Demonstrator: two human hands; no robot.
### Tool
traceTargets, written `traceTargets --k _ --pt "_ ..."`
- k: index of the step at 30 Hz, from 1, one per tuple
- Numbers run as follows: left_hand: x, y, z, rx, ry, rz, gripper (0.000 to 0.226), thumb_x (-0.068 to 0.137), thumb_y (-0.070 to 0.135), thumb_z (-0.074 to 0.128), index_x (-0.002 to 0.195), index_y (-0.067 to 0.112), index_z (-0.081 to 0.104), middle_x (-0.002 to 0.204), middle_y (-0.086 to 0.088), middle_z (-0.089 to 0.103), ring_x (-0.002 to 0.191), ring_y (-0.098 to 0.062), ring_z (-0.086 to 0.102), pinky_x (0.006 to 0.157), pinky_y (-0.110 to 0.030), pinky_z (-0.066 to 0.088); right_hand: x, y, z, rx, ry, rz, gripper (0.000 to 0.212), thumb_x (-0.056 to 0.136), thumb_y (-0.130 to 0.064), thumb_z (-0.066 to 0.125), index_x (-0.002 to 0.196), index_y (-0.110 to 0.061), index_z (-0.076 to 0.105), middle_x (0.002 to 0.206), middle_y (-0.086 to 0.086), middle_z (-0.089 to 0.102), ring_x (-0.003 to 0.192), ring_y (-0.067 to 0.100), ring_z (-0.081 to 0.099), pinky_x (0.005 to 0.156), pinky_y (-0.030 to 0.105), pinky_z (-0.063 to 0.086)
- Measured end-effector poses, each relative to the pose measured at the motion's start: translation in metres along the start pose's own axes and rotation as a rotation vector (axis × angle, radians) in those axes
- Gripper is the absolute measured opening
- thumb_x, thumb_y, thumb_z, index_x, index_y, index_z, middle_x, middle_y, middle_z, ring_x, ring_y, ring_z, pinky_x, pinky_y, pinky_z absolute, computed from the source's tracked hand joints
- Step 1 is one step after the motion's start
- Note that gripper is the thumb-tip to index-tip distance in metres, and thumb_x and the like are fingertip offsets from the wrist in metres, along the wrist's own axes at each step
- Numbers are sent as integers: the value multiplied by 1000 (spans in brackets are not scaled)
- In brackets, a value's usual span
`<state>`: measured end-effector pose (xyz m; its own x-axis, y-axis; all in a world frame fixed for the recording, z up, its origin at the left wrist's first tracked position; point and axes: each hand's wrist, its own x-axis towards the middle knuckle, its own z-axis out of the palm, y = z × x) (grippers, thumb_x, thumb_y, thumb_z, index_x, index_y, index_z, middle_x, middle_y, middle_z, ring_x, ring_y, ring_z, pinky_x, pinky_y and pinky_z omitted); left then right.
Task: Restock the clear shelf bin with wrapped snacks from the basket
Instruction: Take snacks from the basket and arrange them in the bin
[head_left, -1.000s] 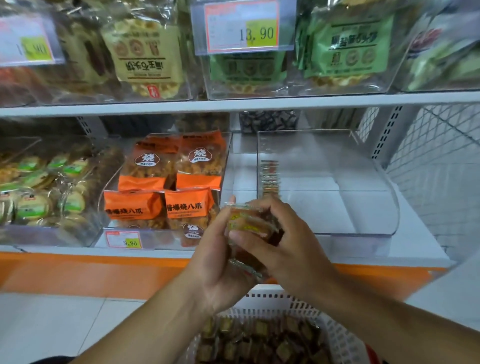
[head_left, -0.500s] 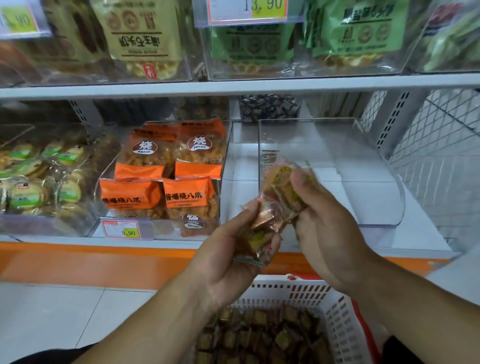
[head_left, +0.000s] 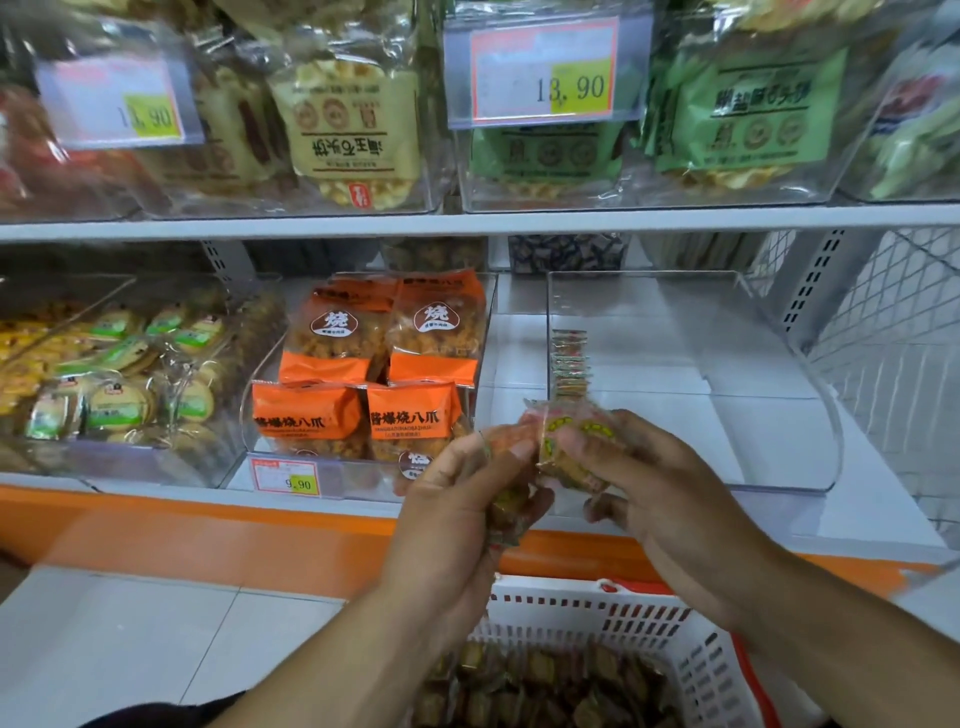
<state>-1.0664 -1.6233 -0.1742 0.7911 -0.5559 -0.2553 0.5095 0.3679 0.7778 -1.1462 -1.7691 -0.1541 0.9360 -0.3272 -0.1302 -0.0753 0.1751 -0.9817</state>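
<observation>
The right hand (head_left: 670, 488) pinches a wrapped snack (head_left: 571, 447) just in front of the clear bin (head_left: 779, 395). The left hand (head_left: 462, 499) grips several more, though blur obscures the count. The bin holds only a short row of snacks (head_left: 570, 364) along its left wall. The basket (head_left: 623, 618) below remains well stocked, so most restocking is left.

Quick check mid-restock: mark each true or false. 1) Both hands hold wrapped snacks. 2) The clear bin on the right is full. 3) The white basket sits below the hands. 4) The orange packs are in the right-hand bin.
1) True: left hand and right hand each grip wrapped snacks.
2) False: the clear bin holds only one row of snacks along its left wall.
3) True: the basket is below.
4) False: the orange packs fill the neighbouring bin to the left.
</observation>
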Motion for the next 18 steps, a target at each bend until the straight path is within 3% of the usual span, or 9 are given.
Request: traceTargets --k 3,5,9,12,14,18 --pt "1 1 -1 44 60 33 32 77 13 80 107 5 74 111 -21 75 89 -26 74 70 -28 59 6 -4 -3 -147 -8 37 49 58 -62 81 101 -38 73 92 -8 76 67 3 64 58 21 47" --pt "2 2 -1 80 119 69 27 74 15 81 100 10 77 107 -19 76 88 -27 74 69 -29 60 12 -6 -5 -166 -31 75 57 52 -59 86 99 -32 73 86 -10 75 58 -5 62 50 15 45" --pt "5 5 -1 38 202 85 32 74 15 80 104 7 75 104 -20 77 85 -23 73 66 -29 60 26 -19 -14 -232 -29 96 64 48 -47 89 104 -23 71 73 -15 73 53 -7 61 45 8 41" --pt "6 5 0 9 197 53 32 70 16 80 100 6 75 102 -21 77 80 -21 73 61 -28 59 39 -26 -21 -175 -32 100 53 63 -33 82 113 -24 70 62 -13 67 44 -1 54 40 9 36" --pt "6 2 0 15 183 39 29 70 17 81 96 8 76 101 -20 77 80 -21 73 59 -27 58 45 -25 -21 -80 -45 110 48 69 -29 79 116 -22 71 67 -7 66 48 4 48 41 14 35" --pt "7 1 2 33 173 98 22 67 23 82 88 16 81 103 -17 77 84 -20 74 62 -26 58 48 -18 -21 144 -107 181 47 72 -25 79 114 -5 71 78 7 65 59 10 56 46 19 44"
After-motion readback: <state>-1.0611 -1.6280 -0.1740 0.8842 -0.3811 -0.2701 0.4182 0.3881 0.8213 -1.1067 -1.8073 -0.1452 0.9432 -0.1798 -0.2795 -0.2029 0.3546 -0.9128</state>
